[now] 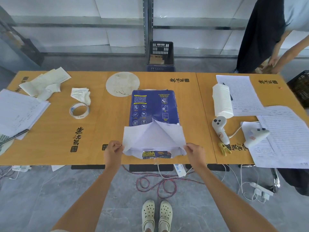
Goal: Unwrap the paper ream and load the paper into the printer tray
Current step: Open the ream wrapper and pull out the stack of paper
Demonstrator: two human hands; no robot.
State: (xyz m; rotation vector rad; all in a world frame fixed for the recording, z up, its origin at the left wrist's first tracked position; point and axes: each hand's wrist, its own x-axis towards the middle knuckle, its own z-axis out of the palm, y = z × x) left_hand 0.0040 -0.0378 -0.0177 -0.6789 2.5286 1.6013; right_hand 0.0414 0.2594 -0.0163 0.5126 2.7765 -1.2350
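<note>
Both our hands pinch the opened white wrapper flaps (pixel 154 139) at the near end of the paper ream (pixel 153 108): our left hand (pixel 114 150) grips the left corner and our right hand (pixel 194 152) grips the right corner, holding the flaps spread wide. Left of the ream on the counter (pixel 103 124) we see loose sheets (pixel 20 111), crumpled paper (pixel 81 95) and a tape roll (pixel 79 110). The blue ream lies flat at the counter's middle, running from near edge to far, with a paper towel roll (pixel 222 101) and two white controllers (pixel 220 129) to its right.
</note>
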